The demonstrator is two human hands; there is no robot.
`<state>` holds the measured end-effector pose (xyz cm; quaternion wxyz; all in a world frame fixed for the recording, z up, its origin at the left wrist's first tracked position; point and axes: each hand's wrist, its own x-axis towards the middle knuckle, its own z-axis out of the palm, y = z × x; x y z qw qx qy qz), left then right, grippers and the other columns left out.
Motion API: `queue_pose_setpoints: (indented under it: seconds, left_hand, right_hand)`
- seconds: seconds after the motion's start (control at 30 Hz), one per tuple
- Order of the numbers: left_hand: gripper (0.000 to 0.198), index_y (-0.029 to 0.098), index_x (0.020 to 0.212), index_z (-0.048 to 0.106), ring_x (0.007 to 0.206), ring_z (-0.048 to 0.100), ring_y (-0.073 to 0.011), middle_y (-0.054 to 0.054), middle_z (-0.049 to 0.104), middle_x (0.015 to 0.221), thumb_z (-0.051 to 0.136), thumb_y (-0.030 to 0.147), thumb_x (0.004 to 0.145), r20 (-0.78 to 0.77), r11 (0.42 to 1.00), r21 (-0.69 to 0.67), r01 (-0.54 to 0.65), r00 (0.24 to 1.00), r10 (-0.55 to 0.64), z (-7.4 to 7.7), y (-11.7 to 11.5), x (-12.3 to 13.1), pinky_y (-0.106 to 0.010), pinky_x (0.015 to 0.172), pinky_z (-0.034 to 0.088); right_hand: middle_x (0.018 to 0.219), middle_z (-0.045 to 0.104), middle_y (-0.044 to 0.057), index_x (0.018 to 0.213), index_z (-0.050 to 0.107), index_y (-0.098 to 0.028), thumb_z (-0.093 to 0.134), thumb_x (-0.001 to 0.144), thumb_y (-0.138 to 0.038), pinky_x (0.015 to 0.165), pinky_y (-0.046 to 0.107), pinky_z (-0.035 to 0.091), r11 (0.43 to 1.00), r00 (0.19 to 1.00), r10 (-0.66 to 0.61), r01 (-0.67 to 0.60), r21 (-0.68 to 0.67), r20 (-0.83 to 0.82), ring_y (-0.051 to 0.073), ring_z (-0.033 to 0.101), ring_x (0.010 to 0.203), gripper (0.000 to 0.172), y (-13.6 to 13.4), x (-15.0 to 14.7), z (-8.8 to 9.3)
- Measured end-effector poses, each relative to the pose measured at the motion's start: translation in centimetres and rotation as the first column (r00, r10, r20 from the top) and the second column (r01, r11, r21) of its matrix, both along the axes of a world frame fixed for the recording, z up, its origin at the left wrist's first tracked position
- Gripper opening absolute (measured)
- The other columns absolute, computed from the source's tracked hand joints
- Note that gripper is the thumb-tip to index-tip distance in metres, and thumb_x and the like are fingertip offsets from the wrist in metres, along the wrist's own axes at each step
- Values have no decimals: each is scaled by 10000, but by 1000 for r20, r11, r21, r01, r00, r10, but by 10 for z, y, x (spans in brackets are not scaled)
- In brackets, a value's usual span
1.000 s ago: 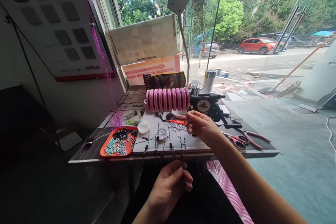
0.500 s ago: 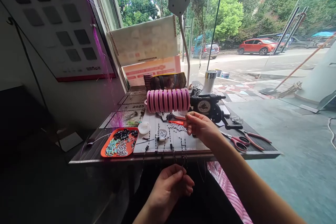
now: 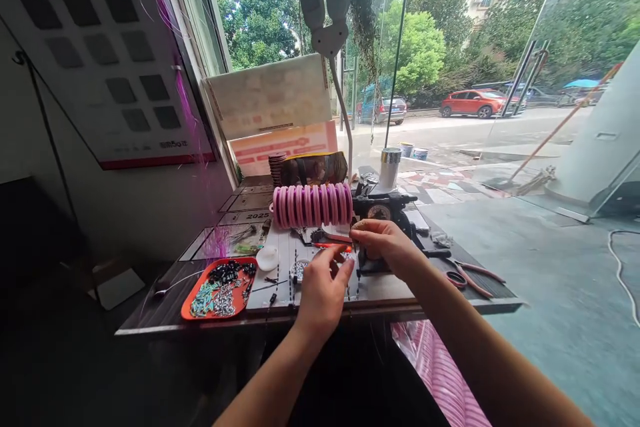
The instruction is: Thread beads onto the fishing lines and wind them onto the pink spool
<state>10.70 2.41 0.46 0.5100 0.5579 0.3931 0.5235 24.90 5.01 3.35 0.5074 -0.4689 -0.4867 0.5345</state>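
Observation:
My right hand (image 3: 384,245) is raised in front of the pink spools (image 3: 313,205), its thumb and forefinger pinched at a spot too small to make out. Just left of it and slightly lower is my left hand (image 3: 323,287), fingers bent, with a gap between thumb and forefinger and nothing visible in it. Thin lines strung with small dark pieces (image 3: 279,273) hang from the row of spools over the white board (image 3: 260,299). Behind my left hand, a small dish of silvery beads (image 3: 299,271) is partly hidden. An orange-red tool (image 3: 330,246) lies beyond the fingers.
An orange tray (image 3: 186,310) of small black, teal and silver parts sits at left, near a white round lid (image 3: 267,258). Pliers (image 3: 480,277) and scissors (image 3: 456,279) lie at right. A black crank device (image 3: 407,213) and a silver-topped canister (image 3: 389,170) stand behind.
My left hand has risen from below the table edge to beside my right hand, and its finger pinch has loosened. My right hand stays pinched near the spools. The view has shifted slightly.

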Motion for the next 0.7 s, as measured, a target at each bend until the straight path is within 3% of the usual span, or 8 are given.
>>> queue_pose_setpoints:
  seconds: [0.1, 0.27, 0.4, 0.57, 0.7]
  left_hand:
    - [199, 129, 735, 660, 630, 479, -142, -35, 601, 671, 683, 281, 609, 215, 986, -121, 118, 972, -90, 9, 18, 17, -238, 612, 360]
    - [203, 134, 652, 570, 606, 482, -99, 19, 527, 603, 636, 325, 644, 396, 961, -166, 222, 907, -141, 2, 17, 28, -245, 660, 408]
    - [165, 144, 718, 541, 607, 521, -107, 10, 540, 634, 599, 297, 696, 444, 922, -202, 330, 870, -214, 2, 6, 16, -245, 599, 444]
    - [151, 176, 743, 484, 503, 535, -83, 22, 559, 638, 562, 305, 730, 431, 858, -309, 411, 864, -259, -2, -8, 1, -162, 429, 389]
    - [178, 179, 746, 446, 456, 553, -87, 11, 585, 615, 548, 325, 740, 455, 793, -369, 485, 838, -300, -9, -21, -5, -133, 371, 359]
  right_hand:
    - [461, 426, -60, 608, 589, -133, 690, 544, -346, 399, 203, 142, 1000, 1000, 8, -7, 8, -25, 21, 279, 390, 244, 0, 1, -1]
    - [483, 453, -54, 619, 558, -145, 682, 580, -346, 412, 194, 215, 998, 990, 67, -69, -12, -128, 36, 352, 408, 240, -2, 0, -7]
    - [471, 443, -62, 611, 493, -165, 642, 646, -363, 390, 192, 220, 990, 980, 135, -139, -18, -146, 45, 374, 382, 251, -8, -9, -10]
    - [473, 438, -66, 633, 490, -158, 609, 699, -331, 361, 178, 171, 986, 964, 167, -161, 45, -205, 19, 326, 355, 219, -15, -16, -13]
    - [574, 551, -33, 680, 493, -154, 594, 721, -315, 355, 161, 168, 984, 947, 181, -176, 42, -267, 2, 330, 352, 195, -16, -16, -14]
